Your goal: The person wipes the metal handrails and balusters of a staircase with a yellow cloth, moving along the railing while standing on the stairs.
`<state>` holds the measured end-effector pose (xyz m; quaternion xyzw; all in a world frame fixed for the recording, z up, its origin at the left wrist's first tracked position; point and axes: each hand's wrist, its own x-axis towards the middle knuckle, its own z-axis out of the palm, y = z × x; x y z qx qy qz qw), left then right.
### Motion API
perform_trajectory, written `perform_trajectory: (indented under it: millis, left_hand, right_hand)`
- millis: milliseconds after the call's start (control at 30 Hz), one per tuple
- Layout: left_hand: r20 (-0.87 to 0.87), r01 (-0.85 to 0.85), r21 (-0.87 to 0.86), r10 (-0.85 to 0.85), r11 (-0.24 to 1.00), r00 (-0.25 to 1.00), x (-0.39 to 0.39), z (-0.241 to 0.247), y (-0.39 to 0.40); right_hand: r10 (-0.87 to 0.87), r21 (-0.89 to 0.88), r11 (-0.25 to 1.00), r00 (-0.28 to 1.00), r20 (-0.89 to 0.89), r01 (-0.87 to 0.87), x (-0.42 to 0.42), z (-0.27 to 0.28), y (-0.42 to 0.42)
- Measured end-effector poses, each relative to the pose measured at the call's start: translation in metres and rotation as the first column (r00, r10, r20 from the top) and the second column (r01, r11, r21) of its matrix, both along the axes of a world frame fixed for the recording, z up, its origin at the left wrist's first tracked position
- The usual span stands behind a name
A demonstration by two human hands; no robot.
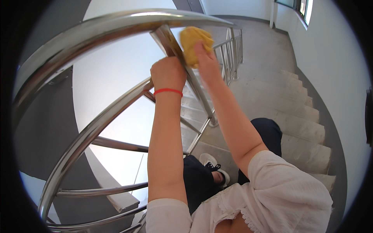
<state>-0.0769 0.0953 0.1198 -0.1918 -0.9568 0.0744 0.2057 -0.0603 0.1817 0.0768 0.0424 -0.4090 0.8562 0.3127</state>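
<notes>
My left hand [168,70], with a red band at its wrist, is closed around the metal railing where the lower rail [116,107] meets an upright post [196,87]. A bunched yellow cloth [191,43] is in my right hand [207,62], just to the right of that post and below the handrail [116,27]. The hand and cloth are slightly blurred. Whether the cloth touches the post I cannot tell. The handrail is a thick, shiny metal tube that curves across the top left.
Concrete steps [294,116] run along the right, beside a white wall [326,72] with a grey lower band. Farther off stand more railing bars [233,55] by a landing [259,38]. A window [304,11] is at the upper right. My shoe [208,160] rests on a step.
</notes>
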Motion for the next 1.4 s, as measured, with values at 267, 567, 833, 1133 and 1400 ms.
perform_trajectory:
  millis: [267,567,833,1133,1400]
  left_hand:
    - [-0.026,0.047,0.107,-0.044,0.993,0.999,-0.004,0.000,0.013]
    - [-0.031,0.007,0.415,0.007,0.910,1.000,-0.001,-0.004,-0.001]
    - [0.055,0.064,0.084,-0.069,0.994,0.996,-0.008,-0.007,0.014]
    - [-0.057,0.006,0.070,-0.002,0.997,0.998,-0.013,-0.018,-0.004]
    - [-0.044,0.017,0.062,-0.014,0.998,0.999,-0.010,-0.019,0.001]
  right_hand:
    - [0.006,0.414,0.905,0.975,0.224,-0.101,-0.054,-0.056,0.040]
    - [-0.030,0.524,0.620,0.685,-0.728,0.583,0.009,0.112,-0.044]
    - [-0.227,0.410,0.834,0.907,-0.356,0.370,-0.078,0.090,0.003]
    - [0.148,0.917,0.398,0.985,-0.093,0.027,0.015,0.224,-0.058]
    - [0.170,0.963,0.208,0.976,0.137,-0.171,-0.039,0.224,-0.033]
